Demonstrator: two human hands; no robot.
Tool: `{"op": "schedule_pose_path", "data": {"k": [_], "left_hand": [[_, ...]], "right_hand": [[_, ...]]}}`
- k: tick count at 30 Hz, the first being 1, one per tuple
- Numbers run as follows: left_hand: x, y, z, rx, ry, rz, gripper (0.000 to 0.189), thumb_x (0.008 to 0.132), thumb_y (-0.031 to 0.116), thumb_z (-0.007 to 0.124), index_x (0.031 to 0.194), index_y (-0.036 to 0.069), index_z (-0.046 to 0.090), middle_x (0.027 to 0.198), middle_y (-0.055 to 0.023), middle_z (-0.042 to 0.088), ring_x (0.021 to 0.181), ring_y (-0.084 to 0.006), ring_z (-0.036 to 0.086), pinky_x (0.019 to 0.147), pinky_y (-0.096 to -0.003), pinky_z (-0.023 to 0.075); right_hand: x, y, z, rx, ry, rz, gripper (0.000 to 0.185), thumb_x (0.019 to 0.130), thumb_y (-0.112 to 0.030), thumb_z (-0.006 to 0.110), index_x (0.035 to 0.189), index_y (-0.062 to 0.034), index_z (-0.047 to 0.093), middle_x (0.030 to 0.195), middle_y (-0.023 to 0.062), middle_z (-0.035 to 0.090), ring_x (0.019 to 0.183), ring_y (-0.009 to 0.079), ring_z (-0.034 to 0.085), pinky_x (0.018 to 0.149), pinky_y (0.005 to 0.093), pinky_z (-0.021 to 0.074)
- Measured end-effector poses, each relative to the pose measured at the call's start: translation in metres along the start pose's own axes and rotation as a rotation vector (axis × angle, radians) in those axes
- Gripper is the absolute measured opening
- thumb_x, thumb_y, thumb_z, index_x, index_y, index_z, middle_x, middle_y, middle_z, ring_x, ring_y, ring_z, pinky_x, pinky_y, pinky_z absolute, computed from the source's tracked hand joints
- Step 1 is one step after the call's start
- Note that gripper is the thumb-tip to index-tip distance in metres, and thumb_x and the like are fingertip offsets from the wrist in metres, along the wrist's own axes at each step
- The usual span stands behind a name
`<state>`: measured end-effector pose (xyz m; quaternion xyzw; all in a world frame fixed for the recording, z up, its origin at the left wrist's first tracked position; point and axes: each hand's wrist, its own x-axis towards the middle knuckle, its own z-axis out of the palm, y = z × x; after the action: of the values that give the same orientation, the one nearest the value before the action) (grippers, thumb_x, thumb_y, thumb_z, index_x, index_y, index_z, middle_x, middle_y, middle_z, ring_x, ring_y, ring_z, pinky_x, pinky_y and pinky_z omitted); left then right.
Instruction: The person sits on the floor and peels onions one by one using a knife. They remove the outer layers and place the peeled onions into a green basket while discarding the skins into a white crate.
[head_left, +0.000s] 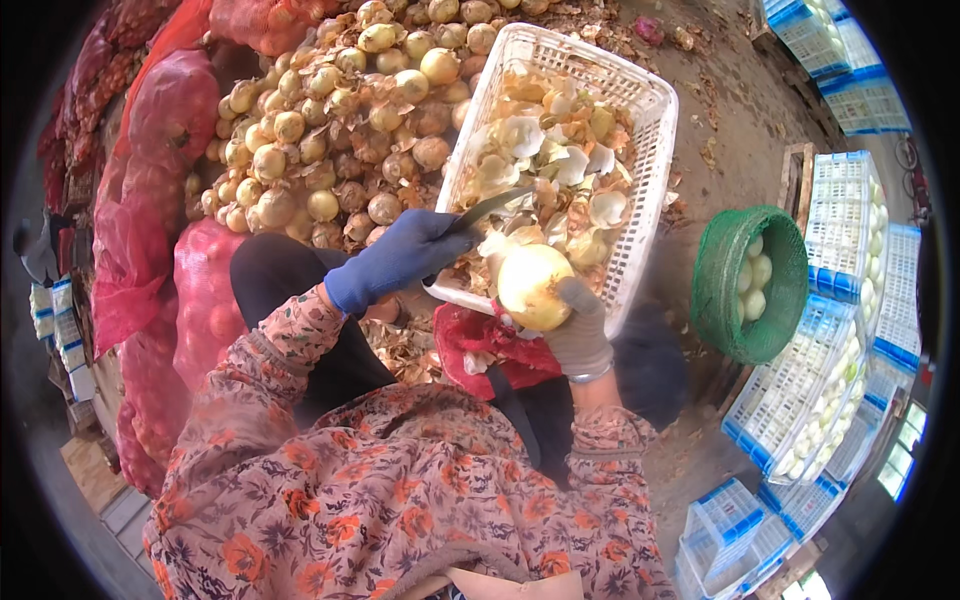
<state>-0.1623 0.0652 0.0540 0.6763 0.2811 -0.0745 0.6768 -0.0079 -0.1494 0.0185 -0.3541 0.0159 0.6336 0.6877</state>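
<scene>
My left hand, in a blue knit glove, grips a knife whose dark blade points right, over a white plastic crate. In my right hand, in a greyish glove, is a large yellow onion with a bright, smooth upper side. It is held above the near edge of the crate, just below and right of the blade. Loose onion skins fill much of the crate. Red cloth lies under the onion, near my lap.
Unpeeled onions are heaped beyond my left hand. Full red mesh sacks line the left side. To the right stand a green mesh-covered basket with pale onions and stacked white-and-blue crates. Skins litter the floor.
</scene>
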Motion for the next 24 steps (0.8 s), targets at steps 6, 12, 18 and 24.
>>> {"op": "schedule_pose_path", "data": {"k": [6, 12, 18, 24], "left_hand": [[0.014, 0.033, 0.024, 0.616, 0.085, 0.679, 0.024, 0.09, 0.018, 0.07, 0.112, 0.009, 0.067, 0.089, -0.0102, 0.063, 0.068, -0.0333, 0.064, 0.06, -0.0381, 0.0502], [0.035, 0.033, 0.026, 0.789, 0.106, 0.744, 0.012, 0.084, 0.017, 0.072, 0.091, 0.012, 0.066, 0.085, -0.0061, 0.066, 0.066, -0.0308, 0.066, 0.056, -0.0396, 0.0512], [0.076, 0.005, 0.017, 0.604, 0.304, 0.568, 0.011, 0.085, 0.015, 0.071, 0.084, 0.005, 0.065, 0.078, -0.0133, 0.066, 0.066, -0.0341, 0.066, 0.059, -0.0391, 0.0522], [0.042, 0.007, 0.003, 0.882, 0.287, 0.636, 0.021, 0.093, 0.022, 0.069, 0.11, 0.011, 0.068, 0.082, -0.0119, 0.064, 0.063, -0.0313, 0.063, 0.055, -0.0413, 0.0473]], "right_hand": [[0.002, 0.003, 0.009, -0.078, 0.01, -0.035, 0.072, 0.081, -0.034, 0.073, 0.139, 0.0008, 0.047, 0.12, 0.0142, 0.063, 0.104, 0.0264, 0.067, 0.076, 0.0367, 0.0603], [-0.001, -0.008, 0.01, -0.309, 0.052, -0.03, 0.069, 0.077, -0.026, 0.075, 0.136, 0.0003, 0.052, 0.118, 0.0084, 0.065, 0.105, 0.0188, 0.065, 0.091, 0.0296, 0.0534], [-0.001, -0.008, 0.021, -0.256, 0.033, -0.045, 0.075, 0.073, -0.027, 0.081, 0.137, -0.0009, 0.051, 0.116, 0.008, 0.066, 0.103, 0.0184, 0.066, 0.09, 0.0305, 0.0548], [0.003, -0.005, 0.006, -0.167, 0.033, -0.058, 0.071, 0.078, -0.025, 0.077, 0.138, -0.0014, 0.049, 0.114, 0.0132, 0.065, 0.093, 0.0221, 0.068, 0.072, 0.0305, 0.0582]]}}
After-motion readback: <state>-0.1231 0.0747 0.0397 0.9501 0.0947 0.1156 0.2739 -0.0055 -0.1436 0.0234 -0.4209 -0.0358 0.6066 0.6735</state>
